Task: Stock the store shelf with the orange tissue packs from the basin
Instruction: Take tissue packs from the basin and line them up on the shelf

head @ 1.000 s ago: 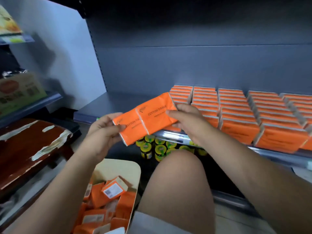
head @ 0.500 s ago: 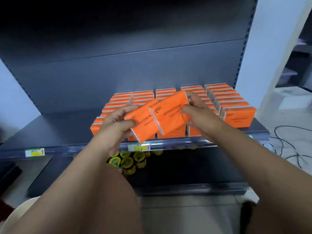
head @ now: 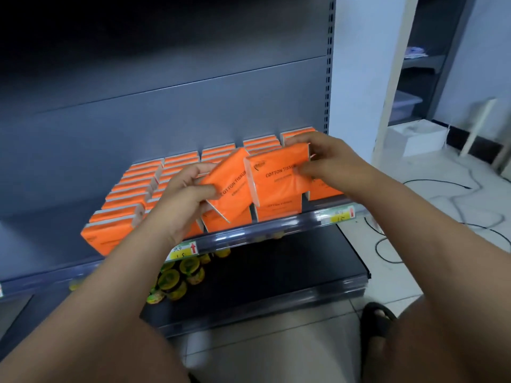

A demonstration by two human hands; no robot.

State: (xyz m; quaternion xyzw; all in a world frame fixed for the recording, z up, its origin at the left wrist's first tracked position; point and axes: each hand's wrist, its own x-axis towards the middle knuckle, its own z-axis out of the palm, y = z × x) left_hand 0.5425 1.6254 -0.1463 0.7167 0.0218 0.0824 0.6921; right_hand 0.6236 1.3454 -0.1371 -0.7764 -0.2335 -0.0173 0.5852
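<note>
Two orange tissue packs marked "COTTON TISSUE" are held side by side above the front of the grey shelf (head: 276,226). My left hand (head: 185,197) grips the left pack (head: 231,186), which is tilted. My right hand (head: 326,158) pinches the right pack (head: 279,183) at its right end. Behind and below them, several rows of stocked orange packs (head: 119,217) stand on the shelf. The basin is out of view.
Yellow-lidded jars (head: 179,275) sit on the lower shelf. Price tags (head: 184,251) hang on the shelf rail. Black cables (head: 442,205) trail over the tiled floor at right, near a white box (head: 414,136). My sandalled foot (head: 378,322) is at lower right.
The view swung right, away from the basin, which left the frame. Both hands carried the two packs up and rightward to the shelf's front right rows.
</note>
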